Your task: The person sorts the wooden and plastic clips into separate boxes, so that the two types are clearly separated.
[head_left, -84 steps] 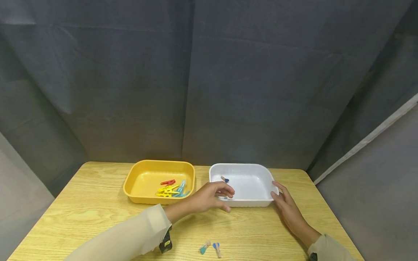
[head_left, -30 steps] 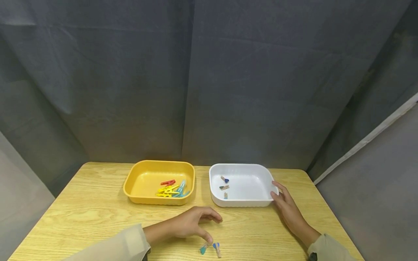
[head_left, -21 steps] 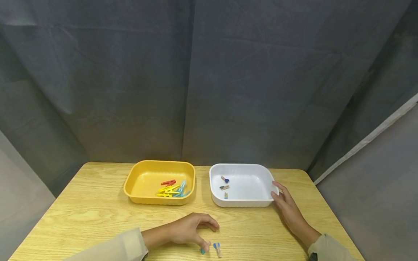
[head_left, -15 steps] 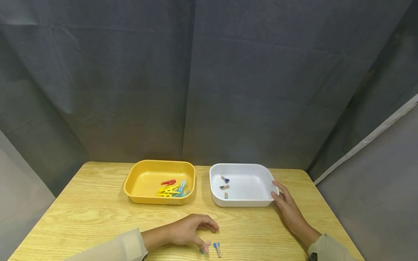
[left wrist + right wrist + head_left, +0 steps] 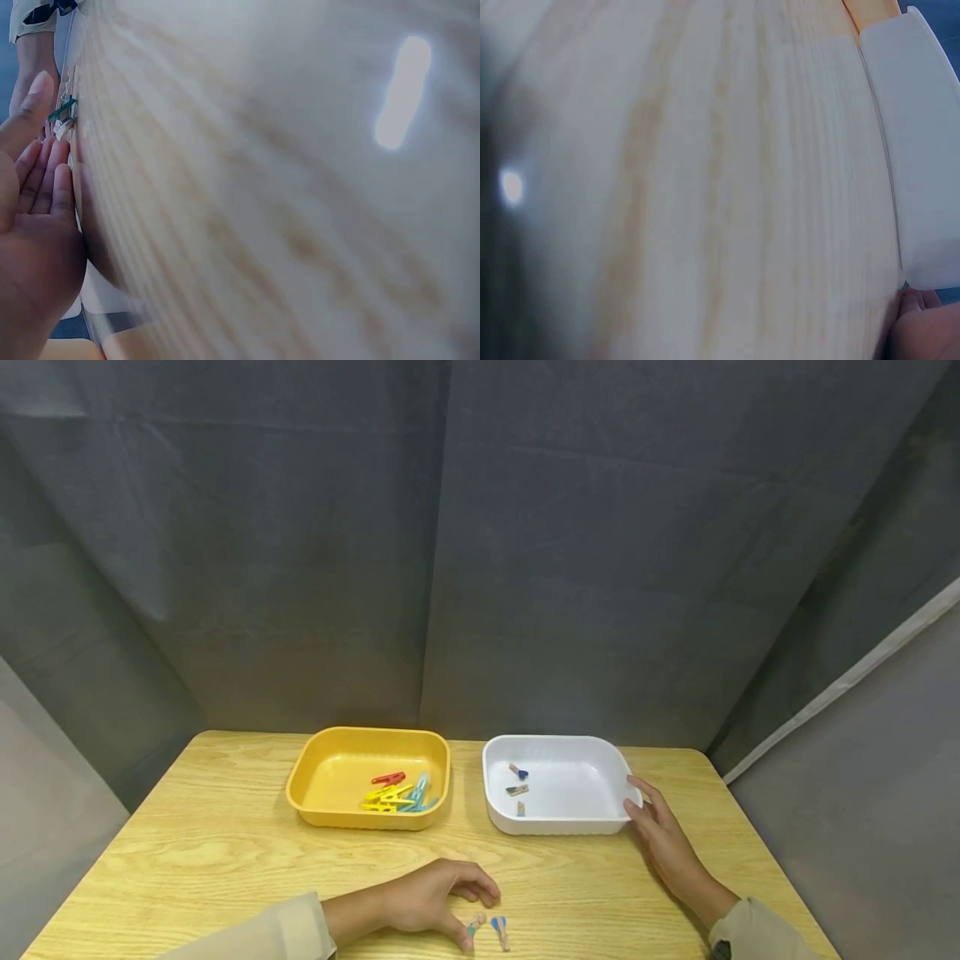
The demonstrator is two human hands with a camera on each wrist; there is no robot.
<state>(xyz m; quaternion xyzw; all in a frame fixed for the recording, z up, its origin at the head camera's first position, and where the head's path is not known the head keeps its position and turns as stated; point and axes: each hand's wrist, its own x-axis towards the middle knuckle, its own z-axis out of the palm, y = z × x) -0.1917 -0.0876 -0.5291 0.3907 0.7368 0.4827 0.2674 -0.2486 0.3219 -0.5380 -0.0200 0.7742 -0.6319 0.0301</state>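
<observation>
In the head view my left hand [image 5: 427,897] is low over the table, thumb and fingers curved and apart. Between them lies a small wooden clothespin with a teal decoration [image 5: 472,929], its thumb side close to it. The left wrist view shows the same clothespin [image 5: 63,109] near the fingertips, not pinched. Just right of it lies a wooden clothespin with a blue heart-shaped decoration [image 5: 500,933]. My right hand [image 5: 663,839] holds the right rim of a white tray [image 5: 558,827]. Inside that tray are 3 small wooden clothespins [image 5: 517,791].
A yellow tray [image 5: 322,817] stands left of the white one, with several red, yellow and light-blue plastic clothespins [image 5: 388,795] in it. Both trays sit toward the back of the wooden table [image 5: 187,860]. Grey cloth [image 5: 435,568] hangs behind and at the sides.
My left hand has moved from the white tray's front down to the clothespins near the table's front. The teal-decorated clothespin has shifted slightly beside the thumb. The right hand stays on the rim.
</observation>
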